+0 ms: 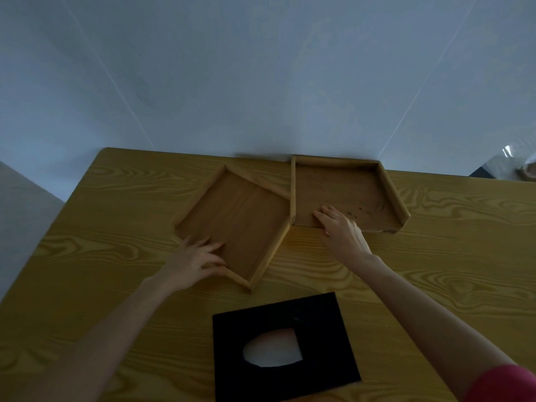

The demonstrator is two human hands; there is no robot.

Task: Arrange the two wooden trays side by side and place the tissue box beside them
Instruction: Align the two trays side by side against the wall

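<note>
Two shallow wooden trays lie on the wooden table [116,216]. The left tray [246,216] is turned at an angle, and one of its corners touches the right tray [342,187], which sits square against the wall. My left hand [194,262] grips the left tray's near-left rim, fingers inside it. My right hand [342,230] rests on the right tray's open near edge, fingers flat on its floor. The black tissue box [284,343] with an oval opening lies closest to me, apart from both trays.
A pale wall [261,82] rises right behind the table's far edge. The table's left edge runs diagonally, with floor beyond it. At the far right stands a clear, shiny object [519,163], partly out of frame.
</note>
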